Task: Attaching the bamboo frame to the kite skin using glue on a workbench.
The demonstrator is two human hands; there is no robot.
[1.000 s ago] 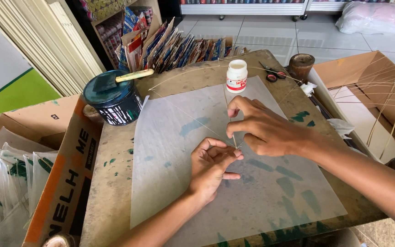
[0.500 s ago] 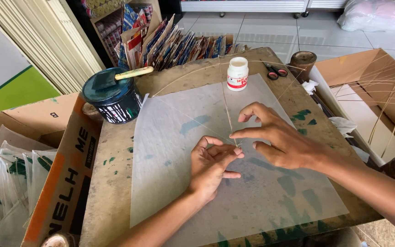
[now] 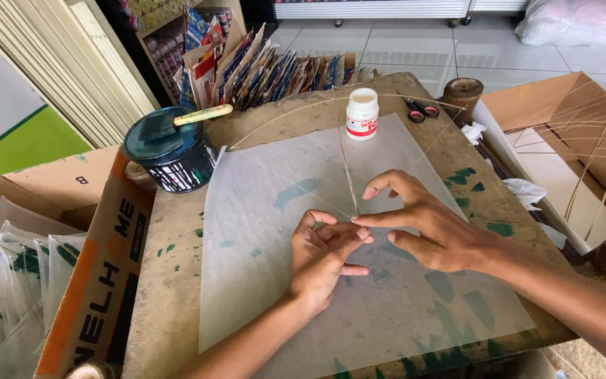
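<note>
stick (image 3: pixel 347 168): thin, lying on the sheet (image 3: pixel 261 231), long axis running from the fingers away toward the glue bottle (image 3: pixel 362 114)
left hand (image 3: pixel 324 260): fingers narrow, pressing the stick's near end
right hand (image 3: pixel 429 224): index tip meets it there (equally near), other fingers spread
surface (image 3: pixel 170 281): paint-flecked board

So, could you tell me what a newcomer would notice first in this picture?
Probably the two bare hands at the centre: the left hand and right hand meet fingertip to fingertip on a thin stick lying across a translucent paper sheet. Behind them stand a white glue bottle and, at the left, a dark paint can with a brush on top.
</note>
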